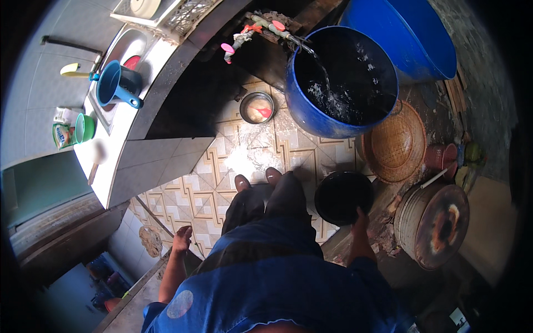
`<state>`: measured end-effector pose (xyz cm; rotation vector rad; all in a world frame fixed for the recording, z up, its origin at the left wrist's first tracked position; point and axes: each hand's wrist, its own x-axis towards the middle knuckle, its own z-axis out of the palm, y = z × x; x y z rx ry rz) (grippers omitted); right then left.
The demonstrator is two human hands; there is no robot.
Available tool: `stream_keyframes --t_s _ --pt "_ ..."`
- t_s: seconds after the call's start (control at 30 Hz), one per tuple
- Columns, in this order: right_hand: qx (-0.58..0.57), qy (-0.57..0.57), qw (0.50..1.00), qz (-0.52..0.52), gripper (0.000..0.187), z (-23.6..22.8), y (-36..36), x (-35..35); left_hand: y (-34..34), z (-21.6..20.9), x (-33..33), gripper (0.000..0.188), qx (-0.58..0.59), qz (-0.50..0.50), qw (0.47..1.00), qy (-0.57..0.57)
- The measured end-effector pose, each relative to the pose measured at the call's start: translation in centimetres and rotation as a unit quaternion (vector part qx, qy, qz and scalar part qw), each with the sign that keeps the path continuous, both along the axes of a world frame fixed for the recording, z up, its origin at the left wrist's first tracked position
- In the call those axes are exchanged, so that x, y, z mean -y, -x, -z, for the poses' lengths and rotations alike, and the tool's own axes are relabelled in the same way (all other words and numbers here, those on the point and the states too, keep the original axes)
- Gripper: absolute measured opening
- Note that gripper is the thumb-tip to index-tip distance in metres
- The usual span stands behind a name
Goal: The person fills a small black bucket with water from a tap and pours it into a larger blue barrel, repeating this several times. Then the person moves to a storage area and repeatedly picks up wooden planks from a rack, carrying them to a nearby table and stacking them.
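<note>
A round black basin (344,197) hangs at my right side, and my right hand (361,220) grips its near rim. My left hand (182,238) hangs free at my left side, its fingers loosely bent and slightly apart, with nothing visible in it. Ahead and to the right stands a large blue barrel (300,105). Water pours into it from a tap (279,28) with a pink handle. On the wet tiled floor (194,205) before my feet sits a small dark pan (244,111) holding something red in pale liquid.
A woven tray (395,144) and a rusty-topped drum (444,222) line the right side. Behind the barrel rises a larger blue tub (411,33). A tiled counter (119,166) at left carries a blue dipper (110,83), a green bowl (84,129) and a sink (133,41).
</note>
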<state>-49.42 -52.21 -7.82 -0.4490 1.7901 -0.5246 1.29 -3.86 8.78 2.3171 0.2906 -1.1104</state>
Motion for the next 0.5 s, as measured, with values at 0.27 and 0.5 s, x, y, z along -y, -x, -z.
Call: stream_keyframes --t_s 0.27,0.5 --pt "-0.068 -0.119 0.986 -0.093 0.04 1.1 -1.4 2.4 2.1 -0.1 -1.8 0.045 -0.015 -0.056 0.998 0.016" --pt "-0.078 -0.057 0.9 -0.426 0.029 7.2 -11.2 7.5 5.2 -1.8 -3.8 0.039 0.012 -0.149 0.989 0.007"
